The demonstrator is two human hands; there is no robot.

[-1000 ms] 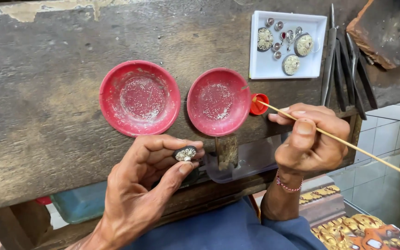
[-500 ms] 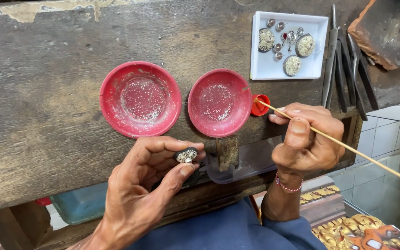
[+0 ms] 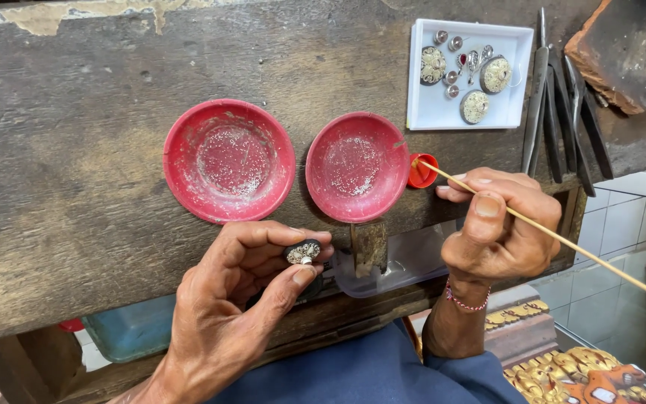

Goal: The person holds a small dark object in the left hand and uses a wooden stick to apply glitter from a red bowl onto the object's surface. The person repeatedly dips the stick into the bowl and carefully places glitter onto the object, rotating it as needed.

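Observation:
My left hand [image 3: 237,299] pinches a small dark oval piece with a silvery ornamented face [image 3: 303,251] between thumb and fingers, just below the worn wooden bench edge. My right hand [image 3: 499,232] grips a long thin wooden stick [image 3: 562,239] whose tip rests in a small red cap [image 3: 421,171]. The stick's far end runs off to the lower right. Two shallow red dishes lie on the bench: the left dish [image 3: 229,161] and the right dish [image 3: 357,166], both dusted with fine glittery grains.
A white square tray [image 3: 428,112] at the upper right holds several small silver ornaments. Dark metal pliers and tweezers [image 3: 558,105] lie beside it, and a rough brick [image 3: 622,45] sits in the corner. A clear plastic tub [image 3: 405,262] hangs under the wooden bench [image 3: 61,150].
The view barely shifts. My left fingers turn the small piece slightly; my right hand and the stick stay in the red cap.

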